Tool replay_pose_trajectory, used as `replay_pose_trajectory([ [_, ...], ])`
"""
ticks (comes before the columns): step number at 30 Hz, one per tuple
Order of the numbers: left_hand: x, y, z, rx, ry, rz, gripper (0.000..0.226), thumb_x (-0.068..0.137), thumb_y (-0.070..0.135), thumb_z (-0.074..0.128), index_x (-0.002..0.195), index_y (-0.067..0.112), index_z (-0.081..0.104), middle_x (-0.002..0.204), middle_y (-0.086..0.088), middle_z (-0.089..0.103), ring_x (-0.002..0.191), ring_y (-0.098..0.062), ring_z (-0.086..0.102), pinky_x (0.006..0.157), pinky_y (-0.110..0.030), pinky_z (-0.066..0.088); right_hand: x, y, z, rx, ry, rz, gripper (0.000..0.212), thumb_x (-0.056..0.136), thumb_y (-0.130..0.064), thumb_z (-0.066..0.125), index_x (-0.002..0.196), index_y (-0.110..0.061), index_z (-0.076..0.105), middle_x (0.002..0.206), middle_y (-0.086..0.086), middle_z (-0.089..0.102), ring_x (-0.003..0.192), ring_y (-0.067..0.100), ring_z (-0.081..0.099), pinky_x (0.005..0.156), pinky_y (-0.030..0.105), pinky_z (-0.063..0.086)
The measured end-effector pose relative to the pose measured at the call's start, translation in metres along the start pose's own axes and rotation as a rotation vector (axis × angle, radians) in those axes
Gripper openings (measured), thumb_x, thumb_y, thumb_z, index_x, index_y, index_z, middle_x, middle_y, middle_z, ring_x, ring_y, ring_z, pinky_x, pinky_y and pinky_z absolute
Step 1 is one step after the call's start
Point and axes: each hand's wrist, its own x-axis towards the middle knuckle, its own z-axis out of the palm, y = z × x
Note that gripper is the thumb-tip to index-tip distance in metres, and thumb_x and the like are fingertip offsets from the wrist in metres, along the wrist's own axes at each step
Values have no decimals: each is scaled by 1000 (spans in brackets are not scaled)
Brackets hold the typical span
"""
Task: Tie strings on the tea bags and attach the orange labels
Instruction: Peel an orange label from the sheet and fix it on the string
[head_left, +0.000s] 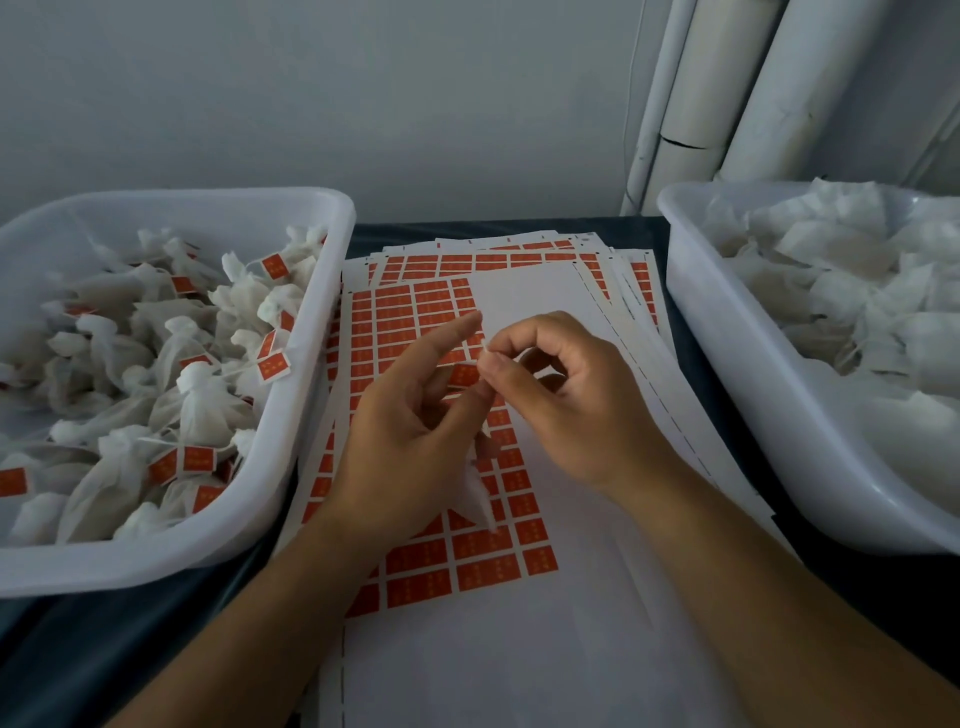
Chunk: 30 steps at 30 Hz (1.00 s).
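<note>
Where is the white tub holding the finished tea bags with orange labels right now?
In the head view, the white plastic tub of labelled tea bags sits on the person's left, beside the stacked orange label sheets and just left of the left hand.

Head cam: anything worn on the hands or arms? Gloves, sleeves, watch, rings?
Nothing visible. The left hand and right hand are bare: no gloves, no rings to be seen. Both forearms are bare to the frame edge, with no sleeves, watch or bands.
</note>
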Motion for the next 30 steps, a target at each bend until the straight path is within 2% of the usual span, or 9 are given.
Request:
replay_pose_trajectory([
  [3,1,-1,0,41,-2,-14,54,91,36,62,143,33,51,105,8,72,75,-15,70,60,-19,57,0,-1,1,-12,15,-10,8,100,-30,63,103,-22,66,102,-12,63,97,6,64,81,13,54],
  [5,1,-4,0,90,2,-6,50,95,34,64,143,34,50,130,11,65,105,-13,69,81,-26,62,-1,-1,2,-25,16,-13,10,100,-31,62,104,-22,65,102,-13,62,98,5,63,83,11,52],
  [7,2,-8,1,138,13,8,47,98,30,63,143,34,50,135,18,61,122,-6,62,92,-27,59,-1,-1,4,-31,16,-8,12,100,-33,61,106,-23,64,103,-15,62,99,6,64,85,11,52],
  [11,4,-13,2,256,54,-1,43,99,35,61,139,39,48,118,32,58,109,13,58,71,-4,51,-1,0,6,-19,46,1,11,101,-36,59,107,-28,63,101,-20,64,99,3,65,86,13,54],
  [15,2,-10,3,287,116,63,44,97,32,64,137,37,47,113,30,57,106,10,59,73,-3,49,-2,-1,8,10,71,32,14,101,-38,59,109,-27,64,97,-23,65,96,1,66,83,16,57],
  [19,-3,-5,7,314,199,155,50,93,35,70,132,47,40,112,21,61,99,-5,66,70,-11,54,-2,0,8,78,140,108,17,98,-38,62,110,-26,67,99,-15,71,93,6,70,83,22,61],
  [22,-2,-2,9,353,279,193,36,93,47,65,118,54,40,113,23,57,103,-3,63,72,-10,54,-3,0,9,127,178,140,17,97,-38,65,109,-27,69,96,-16,73,91,4,71,81,18,59],
  [26,-2,-4,9,454,341,258,16,92,44,62,106,38,54,107,13,58,90,-10,61,66,-8,47,-6,-1,14,168,224,144,12,96,-36,68,105,-29,70,93,-19,73,90,1,72,78,14,57],
  [30,-2,-6,9,456,367,233,12,92,39,66,103,36,63,103,13,59,88,-9,57,68,-7,42,-7,-2,16,182,259,136,15,97,-34,68,108,-26,72,94,-16,75,90,3,73,78,18,60],
])
